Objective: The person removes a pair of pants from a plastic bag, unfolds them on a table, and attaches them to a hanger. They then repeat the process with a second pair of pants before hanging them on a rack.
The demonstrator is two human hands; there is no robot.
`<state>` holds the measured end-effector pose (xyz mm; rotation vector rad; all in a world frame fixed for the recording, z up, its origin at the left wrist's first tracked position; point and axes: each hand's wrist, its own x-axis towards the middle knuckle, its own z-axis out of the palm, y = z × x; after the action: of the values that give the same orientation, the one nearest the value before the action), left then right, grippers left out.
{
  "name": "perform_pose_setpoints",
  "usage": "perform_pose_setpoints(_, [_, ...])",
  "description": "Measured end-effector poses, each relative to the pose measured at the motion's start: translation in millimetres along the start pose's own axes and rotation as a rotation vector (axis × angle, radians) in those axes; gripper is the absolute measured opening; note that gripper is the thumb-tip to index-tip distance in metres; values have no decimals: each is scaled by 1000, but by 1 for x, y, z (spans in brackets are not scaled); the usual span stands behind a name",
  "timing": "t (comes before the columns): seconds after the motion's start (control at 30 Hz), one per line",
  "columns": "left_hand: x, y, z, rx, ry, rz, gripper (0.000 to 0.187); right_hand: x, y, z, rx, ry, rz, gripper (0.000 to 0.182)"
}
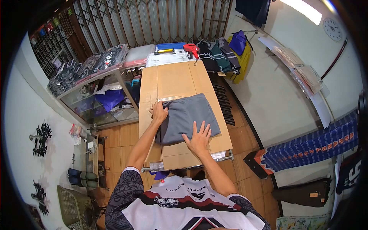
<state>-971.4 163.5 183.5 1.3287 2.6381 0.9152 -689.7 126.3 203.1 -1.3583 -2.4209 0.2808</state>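
While the grey garment [186,118] is already lying folded on the table [174,78], the left hand [159,112] is gripping its far corner and the right hand [199,137] is pressing spread; bagging looks left.

Folded grey fabric garment [186,117] lies flat on long brown cardboard-covered table [172,78]. Left hand [159,112] grips garment's far left corner, fingers curled over edge. Right hand [199,137] pressed flat on near edge, fingers spread. Clear plastic sleeve [168,99] just beyond garment. Red tag gun [191,48] and yellow-handled tool [165,51] at table's far end, beside dark folded clothes [218,57]. Glass display counter [101,96] left of table.
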Motion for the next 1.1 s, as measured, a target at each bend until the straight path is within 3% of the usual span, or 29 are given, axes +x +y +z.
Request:
perform_pose_setpoints(0.07, [4,9,-10,11,-74,-19,39,5,-4,5,-3,8,13,92])
perform_pose_setpoints(0.17, [-3,21,-19,-172,31,61,26,17,-7,14,11,37,34,94])
perform_pose_setpoints(0.27, [-18,32,-28,-608,-48,204,23,29,-15,20,77,65,61,97])
perform_pose_setpoints(0.33, [-39,48,-51,-621,-101,232,22,41,-16,20,134,77,87,100])
perform_pose_setpoints(0.43, [-74,54,-73,-696,-220,263,17,60,1,43,514,183,180,101])
perform_pose_setpoints(0.57, [-128,42,-91,-923,-514,137,14,65,64,36,1714,102,513,103])
perform_pose_setpoints(0.67, [-174,25,-90,-943,-618,173,15,21,63,-41,1678,-32,742,105])
perform_pose_setpoints(0.77, [-208,18,-100,-862,-739,143,15,-19,83,-57,1225,-137,632,92])
perform_pose_setpoints(0.87, [-220,22,-117,-658,-899,167,18,-58,98,-58,1198,-240,605,81])
perform_pose_setpoints(0.93, [-223,28,-128,-538,-1039,125,22,-76,104,-65,1160,-240,646,74])
perform_pose_setpoints(1.0, [-227,24,-121,-610,-1029,163,21,-87,105,-77,1054,-254,783,64])
perform_pose_setpoints(1.1, [-229,31,-122,-744,-985,130,23,-96,108,-65,921,-25,792,60])
